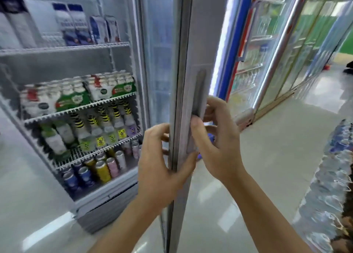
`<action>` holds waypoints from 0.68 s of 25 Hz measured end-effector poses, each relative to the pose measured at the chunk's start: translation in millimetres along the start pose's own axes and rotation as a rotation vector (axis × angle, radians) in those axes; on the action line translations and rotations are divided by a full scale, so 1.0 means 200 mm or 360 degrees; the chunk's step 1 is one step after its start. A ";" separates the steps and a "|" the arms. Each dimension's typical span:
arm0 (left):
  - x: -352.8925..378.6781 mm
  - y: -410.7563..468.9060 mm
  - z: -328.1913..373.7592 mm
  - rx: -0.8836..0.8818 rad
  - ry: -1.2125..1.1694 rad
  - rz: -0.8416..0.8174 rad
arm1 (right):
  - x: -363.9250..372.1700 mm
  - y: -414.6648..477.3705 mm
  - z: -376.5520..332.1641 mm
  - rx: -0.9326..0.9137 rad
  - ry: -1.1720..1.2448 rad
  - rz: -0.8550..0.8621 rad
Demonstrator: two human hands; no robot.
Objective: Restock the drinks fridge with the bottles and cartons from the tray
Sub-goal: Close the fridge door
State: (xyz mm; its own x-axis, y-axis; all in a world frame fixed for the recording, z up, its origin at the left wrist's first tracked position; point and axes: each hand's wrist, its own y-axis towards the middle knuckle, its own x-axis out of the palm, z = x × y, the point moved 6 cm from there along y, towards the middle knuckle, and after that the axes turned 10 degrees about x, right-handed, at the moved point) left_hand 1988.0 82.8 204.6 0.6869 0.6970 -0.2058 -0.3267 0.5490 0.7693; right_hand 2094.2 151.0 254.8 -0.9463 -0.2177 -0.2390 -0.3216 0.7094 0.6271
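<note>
The drinks fridge stands at the left with its door swung out edge-on toward me. My left hand grips the door's edge from the left. My right hand curls around the recessed handle on the door's right face. Inside, blue and white cartons stand on the top shelf. Below them sit wrapped packs of small white bottles, then bottles with yellow-and-black striped necks, then cans on the bottom shelf. No tray is in view.
More glass-door fridges line the wall to the right. Shrink-wrapped packs of water bottles are stacked on the floor at the right edge. Glossy pale floor tiles stretch between them.
</note>
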 end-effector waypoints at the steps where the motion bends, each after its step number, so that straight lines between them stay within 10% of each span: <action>1: -0.11 -0.02 -0.02 -0.0004 0.0029 0.0033 | 0.10 0.00 -0.04 -0.0029 -0.0003 -0.0018; 17: -1.63 0.20 -0.83 -0.0418 0.0329 0.0465 | 1.95 0.19 -0.51 -0.0129 -0.0306 0.0143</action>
State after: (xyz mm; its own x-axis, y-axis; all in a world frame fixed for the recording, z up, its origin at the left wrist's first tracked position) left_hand 1643.2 -47.0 202.5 0.4056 0.9033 -0.1398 -0.6599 0.3952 0.6390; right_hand 1710.0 24.3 261.4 -0.9500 -0.0188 -0.3117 -0.2454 0.6624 0.7078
